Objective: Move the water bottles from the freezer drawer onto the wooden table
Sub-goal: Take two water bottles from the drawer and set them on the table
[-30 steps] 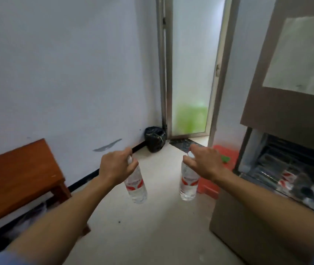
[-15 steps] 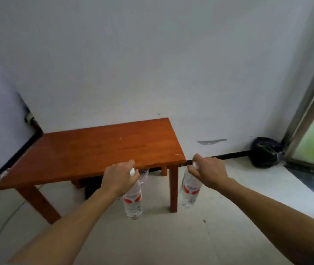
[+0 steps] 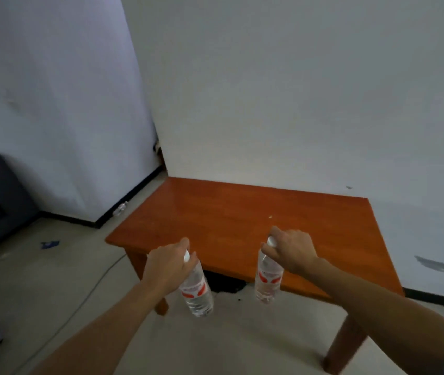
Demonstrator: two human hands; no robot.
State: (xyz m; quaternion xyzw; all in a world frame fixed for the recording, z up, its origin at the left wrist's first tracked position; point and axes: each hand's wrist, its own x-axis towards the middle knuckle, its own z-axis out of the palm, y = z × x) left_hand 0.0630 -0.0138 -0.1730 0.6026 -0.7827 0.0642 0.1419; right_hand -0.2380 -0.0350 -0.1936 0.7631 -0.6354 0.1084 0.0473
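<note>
Nearest, two bare forearms reaching forward. Left hand (image 3: 167,267) wrapped tight round the neck of a clear plastic water bottle with a red label and white cap (image 3: 197,290), hanging tilted in the air over the pale floor (image 3: 53,280), just short of the table's near edge. Right hand (image 3: 291,251) clenched likewise on the neck of a second clear red-labelled water bottle (image 3: 267,280), hanging nearly upright at the front edge of the reddish-brown wooden table (image 3: 242,226). Beyond, white walls (image 3: 283,90) meeting in a corner; far left, a dark grey sofa arm (image 3: 4,193).
</note>
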